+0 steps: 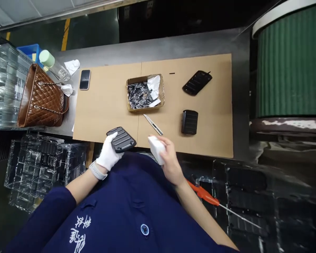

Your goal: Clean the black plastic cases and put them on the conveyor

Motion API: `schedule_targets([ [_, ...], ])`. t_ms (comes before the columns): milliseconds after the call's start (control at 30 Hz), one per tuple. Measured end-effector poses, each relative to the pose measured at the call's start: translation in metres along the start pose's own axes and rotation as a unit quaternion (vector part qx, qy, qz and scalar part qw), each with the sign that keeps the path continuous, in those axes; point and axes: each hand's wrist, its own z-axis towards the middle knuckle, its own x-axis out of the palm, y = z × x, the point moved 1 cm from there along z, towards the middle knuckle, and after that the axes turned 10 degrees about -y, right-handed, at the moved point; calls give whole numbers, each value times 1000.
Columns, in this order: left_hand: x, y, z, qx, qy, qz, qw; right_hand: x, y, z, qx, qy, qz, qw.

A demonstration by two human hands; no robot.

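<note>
My left hand (109, 154), in a white glove, grips a black ribbed plastic cover (122, 140) at the table's near edge. Bare, my right hand (171, 160) is closed around a white block (156, 149), which may be a sponge or eraser; its kind is not clear. The two hands are apart. Just beyond the right hand lies a utility knife (153, 124). Farther back stands a cardboard box (145, 109) with many small dark pieces and crumpled white tissue (154, 86). To the right are a black ribbed part (190, 122) and another black cover (197, 83).
A phone (84, 79), a brown quilted handbag (43, 96) and a bottle (55, 66) are on the left. Clear plastic trays (39, 172) stand below them. At lower right are an orange-handled tool (206, 195) and trays with black parts (247, 200). A green ribbed roll (292, 66) stands right.
</note>
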Motion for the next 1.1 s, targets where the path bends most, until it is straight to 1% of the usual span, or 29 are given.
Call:
schedule_targets([
  [67, 31, 2, -3, 31, -1, -64, 997, 8, 19, 25, -64, 34, -21, 997],
  [100, 43, 4, -5, 45, -4, -92, 995, 13, 26, 35, -93, 39, -30, 994],
  [133, 52, 5, -7, 57, -7, -111, 992, 18, 31, 41, -117, 36, -38, 992],
  [200, 63, 10, -9, 85, -17, -140, 986, 26, 36, 46, -160, 9, -65, 985],
  [267, 67, 16, -7, 110, -24, -168, 979, 29, 36, 44, -213, -1, -116, 970],
  [367, 70, 27, 2, 107, -18, -199, 974, 31, 32, 42, -301, 35, -194, 933],
  [400, 71, 30, 5, 108, -18, -211, 971, 31, 30, 44, -311, 37, -206, 927],
  [467, 72, 36, 10, 115, -15, -238, 964, 30, 24, 50, -302, 17, -215, 929],
  [533, 72, 40, 15, 102, 13, -243, 965, 31, 18, 53, -290, 18, -224, 930],
  [567, 72, 42, 17, 80, 34, -234, 968, 32, 14, 52, -294, 39, -229, 927],
  [633, 67, 42, 21, 47, 66, -224, 971, 35, 8, 51, -316, 100, -228, 916],
  [667, 64, 40, 22, 52, 60, -228, 970, 38, 5, 52, -324, 123, -217, 913],
  [700, 59, 37, 22, 68, 39, -233, 969, 41, 3, 58, -324, 135, -201, 914],
  [767, 50, 31, 18, 109, -16, -238, 965, 46, -1, 82, -302, 135, -177, 927],
  [833, 41, 26, 10, 125, -56, -228, 964, 51, -5, 124, -263, 121, -186, 939],
  [867, 37, 25, 4, 125, -63, -220, 965, 52, -8, 149, -247, 114, -213, 938],
  [933, 30, 26, -6, 140, -63, -189, 970, 53, -15, 202, -228, 85, -229, 942],
  [1000, 24, 28, -14, 184, -63, -131, 972, 49, -23, 245, -179, 16, -318, 931],
  [1033, 21, 29, -17, 211, -63, -101, 970, 46, -28, 259, -150, 8, -357, 922],
  [1067, 19, 30, -20, 237, -64, -77, 966, 42, -31, 266, -133, -2, -385, 913],
  [1100, 16, 31, -22, 259, -66, -62, 962, 37, -34, 268, -128, -10, -397, 909],
])
